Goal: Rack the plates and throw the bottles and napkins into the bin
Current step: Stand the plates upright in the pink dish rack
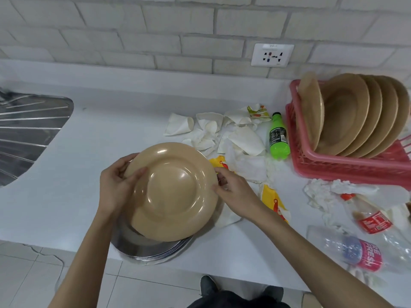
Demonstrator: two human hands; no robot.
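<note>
White tabletop (77, 163), sink (29, 134) at left edge | left hand (115, 187) and right hand (233, 192) grip opposite rims of tan plate (173, 190) over steel plates (151, 250) at front edge | napkins (222, 134) between plate and rack (333, 167).

Both forearms (89, 252) are bare down to the left hand (115, 185) and right hand (231, 190). At the near edge show dark clothing (240, 302) and one dark shoe (208, 284).
</note>
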